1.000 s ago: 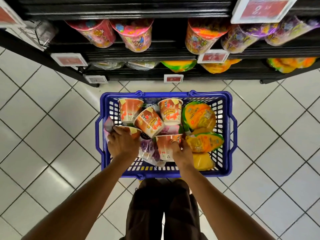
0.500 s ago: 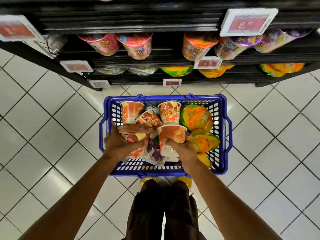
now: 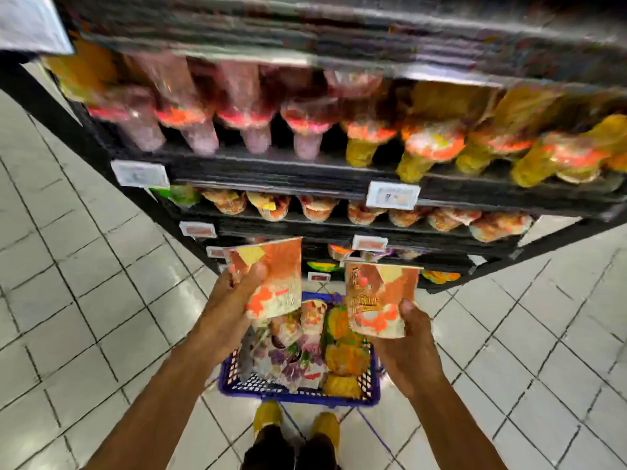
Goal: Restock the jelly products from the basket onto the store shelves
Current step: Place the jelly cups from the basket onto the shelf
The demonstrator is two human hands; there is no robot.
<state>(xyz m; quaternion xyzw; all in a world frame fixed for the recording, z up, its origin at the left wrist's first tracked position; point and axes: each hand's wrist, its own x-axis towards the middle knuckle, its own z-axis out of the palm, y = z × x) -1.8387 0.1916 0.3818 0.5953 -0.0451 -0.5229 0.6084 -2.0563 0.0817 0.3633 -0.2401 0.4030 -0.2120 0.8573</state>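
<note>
In front of the dark store shelves (image 3: 271,167), a person stands over a blue basket (image 3: 298,396) set on the white tiled floor (image 3: 84,300), holding one jelly cup in each hand. The left hand (image 3: 230,300) grasps the left jelly cup (image 3: 274,276) from the side, thumb laid across its orange and cream wrapper, and holds it above the far left corner of the basket. The right hand (image 3: 414,337) grips the right jelly cup (image 3: 380,300) near its base, thumb on the front, and this cup hangs above the basket's right side. Both cups have their wide ends pointing toward the shelves, and a gap shows between them.

Down in the basket lie more products: another orange cup (image 3: 314,315), purple packs (image 3: 285,357) on the left and yellow packs (image 3: 346,357) on the right. On the shelves, a row of similar orange cups (image 3: 305,208) sits below a white price tag (image 3: 393,195). The row higher up is blurred, pink toward the left and yellow toward the right. Yellow shoes (image 3: 268,415) show just behind the basket.
</note>
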